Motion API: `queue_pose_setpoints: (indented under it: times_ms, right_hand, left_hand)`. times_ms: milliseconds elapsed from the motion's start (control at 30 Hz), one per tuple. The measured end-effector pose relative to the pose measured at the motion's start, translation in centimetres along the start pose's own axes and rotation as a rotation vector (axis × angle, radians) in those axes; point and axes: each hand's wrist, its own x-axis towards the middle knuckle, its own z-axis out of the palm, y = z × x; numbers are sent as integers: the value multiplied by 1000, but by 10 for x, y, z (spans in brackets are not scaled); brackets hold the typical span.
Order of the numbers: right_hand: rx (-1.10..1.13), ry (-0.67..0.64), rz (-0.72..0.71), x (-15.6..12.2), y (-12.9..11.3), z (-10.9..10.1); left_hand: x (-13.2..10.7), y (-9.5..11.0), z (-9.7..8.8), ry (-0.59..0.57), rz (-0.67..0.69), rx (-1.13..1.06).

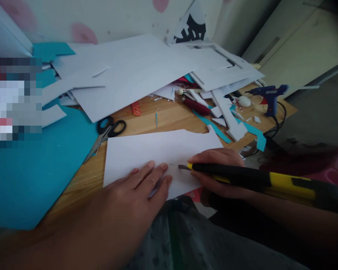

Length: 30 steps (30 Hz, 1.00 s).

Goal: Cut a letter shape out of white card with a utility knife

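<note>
The person's left hand [141,183] lies flat on the white sheet [157,150], fingers [150,170] spread and released, pressing it down rather than gripping it. The right hand [216,170] is clenched around the utility knife [256,180], a yellow and black one, whose short blade tip rests on the sheet just beside the left fingertips. The sheet sits at the near edge of the wooden table [171,116], its lower corner hanging over the person's lap.

To my eye the cut is barely begun. I see no slit running across the sheet, only a faint mark by the tip, and most of it looks whole. Its far edge is notched at the right, so some shaping seems done.

Around it lie scissors [108,131], a teal sheet [39,176], a pile of white boards [129,71] and a blue glue gun [267,95].

A patch at the left is blurred out. The knife's rear end is soft and runs off the picture, the right fingers under the handle are hidden, and I cannot tell whether the blade bites through
</note>
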Motion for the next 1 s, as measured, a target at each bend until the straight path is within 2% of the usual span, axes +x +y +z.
queue_pose_setpoints:
  times_ms: [300,467,667,1000]
  right_hand:
    - [7,6,-60,-3,-2,-5]
    - [11,14,-47,-8,-2,-6]
    - [-10,16,-75,-13,0,-8]
    - [-2,3,-65,-21,-1,-14]
  left_hand:
    - [3,-1,-1,16,18,36]
    - [4,2,0,47,12,52]
    - [-2,0,4,10,-3,35]
    - [-3,1,10,38,5,44]
